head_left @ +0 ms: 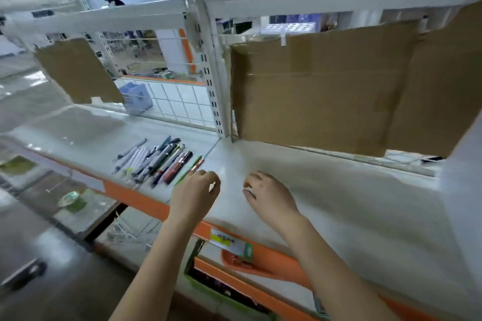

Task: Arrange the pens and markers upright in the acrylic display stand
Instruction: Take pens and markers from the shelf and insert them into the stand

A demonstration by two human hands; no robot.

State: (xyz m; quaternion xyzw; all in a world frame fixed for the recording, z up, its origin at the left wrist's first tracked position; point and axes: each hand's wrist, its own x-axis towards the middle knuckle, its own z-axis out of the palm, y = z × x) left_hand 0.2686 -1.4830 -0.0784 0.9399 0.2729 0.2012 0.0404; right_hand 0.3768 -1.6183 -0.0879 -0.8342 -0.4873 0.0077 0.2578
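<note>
Motion blur softens everything; we cannot find the acrylic stand. Our left hand (194, 190) hangs loosely curled and holds nothing, fingertips just beside the green pen (188, 170). Our right hand (268, 197) is likewise curled and empty above the shelf (326, 190). The pens (154, 160) lie flat in a row near its front edge.

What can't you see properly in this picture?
- Head view: the pens and markers are motion-blurred, so no count or labels.
- The left hand covers the green pen's near end; contact unclear.
- No acrylic stand shows.
- The cardboard hides what lies behind the shelf.
- The price tag's text is too small.
</note>
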